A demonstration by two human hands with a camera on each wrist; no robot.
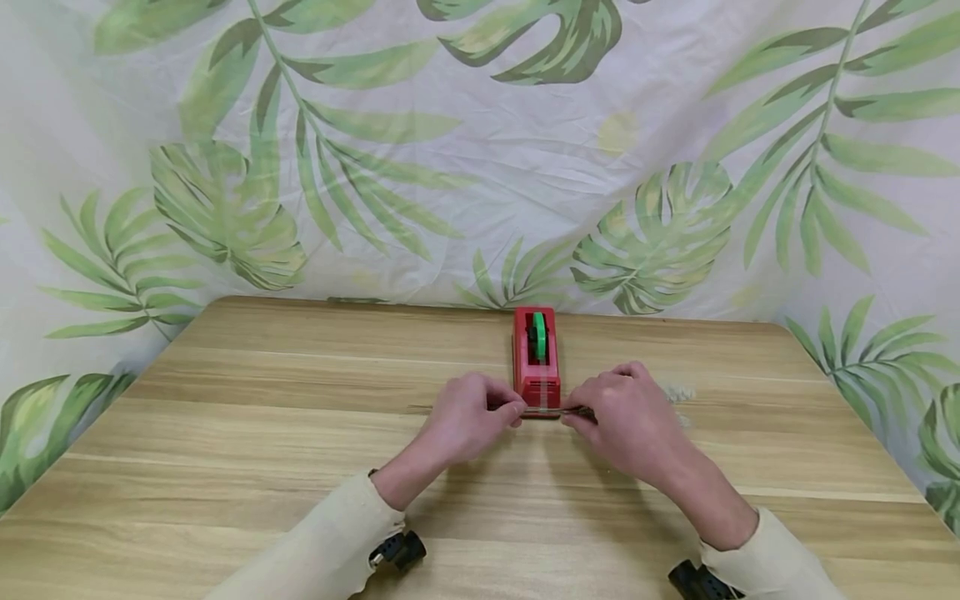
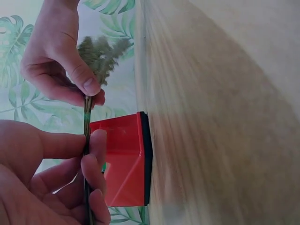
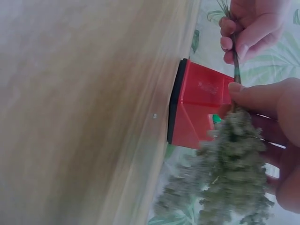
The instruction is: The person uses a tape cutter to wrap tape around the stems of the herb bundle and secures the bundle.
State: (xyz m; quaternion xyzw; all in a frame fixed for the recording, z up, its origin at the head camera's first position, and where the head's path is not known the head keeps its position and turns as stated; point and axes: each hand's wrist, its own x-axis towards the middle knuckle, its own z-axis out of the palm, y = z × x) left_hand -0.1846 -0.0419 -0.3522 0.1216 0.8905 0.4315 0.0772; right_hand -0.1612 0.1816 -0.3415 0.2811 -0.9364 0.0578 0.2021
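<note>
A bunch of dried flowers [image 3: 234, 152] with thin dark stems [image 2: 87, 119] is stretched sideways between both hands. My left hand [image 1: 472, 417] pinches the stems between thumb and fingers, their thin ends passing beyond it. Close to the flower heads, my right hand [image 1: 630, 417] grips the same stems, with the greyish, fluffy heads hanging past it. The bare stretch of stem between the hands crosses right at the front end of a red tape dispenser [image 1: 540, 390]. A green tape roll [image 1: 540, 335] sits upright in the dispenser.
The dispenser stands on a wood-grain table [image 1: 300, 467], towards its back edge. Behind the table hangs a white cloth [image 1: 517, 158] printed with green leaves. A tiny pale crumb [image 3: 154, 116] lies on the tabletop. Dark wrist cameras [image 1: 405, 550] sit at both sleeves.
</note>
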